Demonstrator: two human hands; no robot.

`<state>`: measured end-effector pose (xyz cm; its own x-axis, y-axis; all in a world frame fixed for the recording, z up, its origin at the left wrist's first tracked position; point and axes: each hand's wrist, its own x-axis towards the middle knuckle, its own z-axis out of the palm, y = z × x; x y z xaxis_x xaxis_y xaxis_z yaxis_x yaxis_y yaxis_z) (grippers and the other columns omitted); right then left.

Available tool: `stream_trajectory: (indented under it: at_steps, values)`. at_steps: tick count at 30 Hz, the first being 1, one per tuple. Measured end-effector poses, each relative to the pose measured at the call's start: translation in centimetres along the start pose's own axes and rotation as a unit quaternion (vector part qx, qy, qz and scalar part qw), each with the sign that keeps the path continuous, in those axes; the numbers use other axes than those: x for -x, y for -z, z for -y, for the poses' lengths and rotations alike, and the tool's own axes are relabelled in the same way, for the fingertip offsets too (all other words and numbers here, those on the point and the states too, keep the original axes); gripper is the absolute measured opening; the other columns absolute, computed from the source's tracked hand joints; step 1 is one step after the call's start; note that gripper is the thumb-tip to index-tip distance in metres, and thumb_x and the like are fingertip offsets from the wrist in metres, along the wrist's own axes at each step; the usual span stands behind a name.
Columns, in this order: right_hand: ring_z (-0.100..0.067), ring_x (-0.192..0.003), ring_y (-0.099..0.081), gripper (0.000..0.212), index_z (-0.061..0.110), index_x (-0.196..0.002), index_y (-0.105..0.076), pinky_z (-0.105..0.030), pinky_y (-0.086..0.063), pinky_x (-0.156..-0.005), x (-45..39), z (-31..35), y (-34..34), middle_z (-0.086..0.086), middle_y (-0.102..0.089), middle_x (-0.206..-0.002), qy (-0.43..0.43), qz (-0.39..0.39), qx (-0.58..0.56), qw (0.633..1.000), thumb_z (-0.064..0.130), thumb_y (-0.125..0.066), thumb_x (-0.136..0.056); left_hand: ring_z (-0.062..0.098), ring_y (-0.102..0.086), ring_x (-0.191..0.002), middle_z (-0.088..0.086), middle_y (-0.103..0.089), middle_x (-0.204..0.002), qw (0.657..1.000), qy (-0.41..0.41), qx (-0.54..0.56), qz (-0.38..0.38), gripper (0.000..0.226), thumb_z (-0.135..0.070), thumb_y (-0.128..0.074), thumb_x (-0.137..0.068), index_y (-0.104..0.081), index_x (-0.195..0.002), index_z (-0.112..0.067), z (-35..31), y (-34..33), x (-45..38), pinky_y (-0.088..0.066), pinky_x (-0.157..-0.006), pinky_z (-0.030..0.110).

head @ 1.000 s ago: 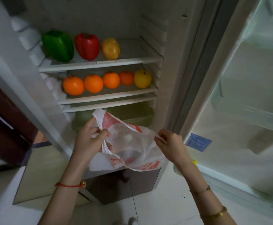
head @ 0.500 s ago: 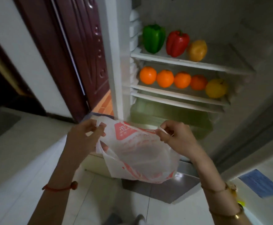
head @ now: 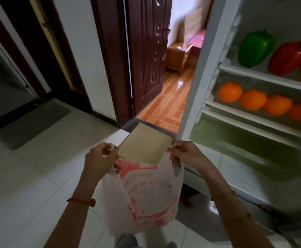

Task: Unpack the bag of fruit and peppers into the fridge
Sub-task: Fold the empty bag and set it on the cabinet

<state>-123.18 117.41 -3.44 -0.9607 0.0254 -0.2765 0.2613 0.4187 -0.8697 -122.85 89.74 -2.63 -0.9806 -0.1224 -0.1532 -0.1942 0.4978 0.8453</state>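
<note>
Both hands, left hand [head: 99, 158] and right hand [head: 183, 153], grip bag [head: 146, 197] handles over tiled floor [head: 38, 176].

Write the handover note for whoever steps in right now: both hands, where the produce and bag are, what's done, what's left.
Left hand: pinching one handle of the plastic bag.
Right hand: pinching the other handle; the bag hangs spread between them, in front of the open fridge.
Top shelf: green pepper, red pepper, a yellowish item cut off at the frame edge.
Shelf below: a row of oranges.
Done: produce appears shelved; the bag looks limp and empty, though its inside is not fully visible.
Left: check the bag, put it away, shut the fridge.
</note>
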Motion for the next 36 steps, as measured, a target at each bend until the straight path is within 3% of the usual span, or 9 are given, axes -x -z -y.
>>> stream_trajectory:
  at_steps: [5, 8, 12, 15, 19, 22, 26, 30, 36]
  values:
    - [-0.007, -0.048, -0.057, 0.02, 0.006, -0.089, -0.069, -0.016, -0.048, -0.053, -5.2, 2.1, -4.3, -0.001, -0.062, -0.059, -0.022, -0.034, 0.079, 0.996, 0.017, -0.055, -0.099, 0.031, -0.074, -0.076, 0.011, -0.074, -0.094, 1.0, 0.006, 0.023, 0.017, 0.021, -0.03, -0.067, -0.092, -0.066, -0.103, -0.011, 2.3, 2.1, -4.7, -0.062, -0.074, 0.051]
    - [-0.005, -0.056, -0.053, 0.021, 0.01, -0.087, -0.066, -0.01, -0.037, -0.051, -8.5, 3.5, -5.5, 0.003, -0.058, -0.063, 0.001, -0.08, 0.168, 0.983, 0.018, -0.052, -0.1, 0.03, -0.075, -0.075, 0.009, -0.075, -0.09, 0.998, -0.01, 0.042, 0.038, 0.015, -0.032, -0.068, -0.091, -0.067, -0.094, -0.017, 2.7, 2.9, -7.4, -0.061, -0.077, 0.052]
    - [-0.032, -0.08, -0.061, 0.027, -0.007, -0.094, -0.063, -0.035, -0.049, -0.066, -12.7, 4.9, -5.7, -0.017, -0.065, -0.085, 0.005, -0.136, 0.228, 0.964, 0.016, -0.048, -0.099, 0.026, -0.075, -0.067, 0.008, -0.075, -0.083, 0.995, -0.021, 0.068, 0.066, 0.011, -0.023, -0.068, -0.092, -0.065, -0.082, -0.025, 2.5, 3.3, -10.2, -0.062, -0.075, 0.05]
    - [-0.037, -0.089, -0.064, 0.027, -0.007, -0.103, -0.062, -0.047, -0.055, -0.079, -15.8, 5.1, -5.2, -0.022, -0.066, -0.098, -0.008, -0.163, 0.252, 0.954, 0.014, -0.045, -0.099, 0.02, -0.076, -0.067, 0.006, -0.075, -0.085, 0.993, -0.033, 0.07, 0.092, 0.003, -0.02, -0.068, -0.092, -0.066, -0.09, -0.02, 2.2, 2.7, -12.1, -0.063, -0.074, 0.045]
    - [-0.037, -0.088, -0.064, 0.024, -0.004, -0.101, -0.062, -0.042, -0.056, -0.076, -19.4, 4.7, -4.6, -0.022, -0.066, -0.101, -0.036, -0.154, 0.303, 0.94, 0.01, -0.044, -0.097, 0.01, -0.075, -0.068, -0.004, -0.075, -0.079, 0.99, -0.02, 0.071, 0.121, 0.006, -0.021, -0.066, -0.094, -0.066, -0.1, -0.019, 1.9, 0.8, -14.5, -0.061, -0.069, 0.028]
    - [-0.036, -0.097, -0.062, 0.022, 0.0, -0.105, -0.062, -0.039, -0.051, -0.08, -21.6, 4.0, -4.3, -0.018, -0.065, -0.107, -0.068, -0.135, 0.352, 0.924, 0.009, -0.045, -0.096, 0.005, -0.073, -0.066, -0.004, -0.075, -0.078, 0.985, 0.025, 0.101, 0.141, 0.004, -0.02, -0.064, -0.095, -0.065, -0.091, -0.021, 1.5, -1.6, -16.2, -0.057, -0.065, 0.022]
    - [-0.034, -0.102, -0.062, 0.022, 0.008, -0.111, -0.063, -0.044, -0.053, -0.091, -24.5, 2.5, -4.2, -0.014, -0.066, -0.111, -0.105, -0.12, 0.383, 0.91, 0.013, -0.05, -0.094, 0.015, -0.073, -0.075, 0.005, -0.073, -0.085, 0.961, 0.116, 0.187, 0.168, 0.004, -0.014, -0.062, -0.096, -0.065, -0.093, -0.012, 1.1, -5.8, -18.2, -0.061, -0.083, 0.04]
    - [-0.032, -0.106, -0.062, 0.028, 0.009, -0.12, -0.059, -0.042, -0.052, -0.095, -27.2, 0.4, -4.0, -0.013, -0.065, -0.117, -0.127, -0.119, 0.378, 0.909, 0.014, -0.057, -0.092, 0.024, -0.073, -0.088, 0.013, -0.072, -0.097, 0.932, 0.187, 0.248, 0.187, 0.018, -0.012, -0.059, -0.097, -0.064, -0.11, 0.001, 1.4, -10.1, -20.6, -0.06, -0.078, 0.034]
    - [-0.035, -0.136, -0.035, 0.066, 0.005, -0.148, -0.027, -0.044, -0.035, -0.113, -30.0, -2.7, -4.3, -0.017, -0.035, -0.149, -0.191, -0.154, 0.332, 0.911, 0.012, -0.06, -0.091, 0.028, -0.066, -0.107, 0.015, -0.069, -0.111, 0.897, 0.245, 0.295, 0.219, 0.011, -0.009, -0.053, -0.1, -0.064, -0.097, -0.008, 1.5, -15.2, -22.3, -0.05, -0.103, 0.046]
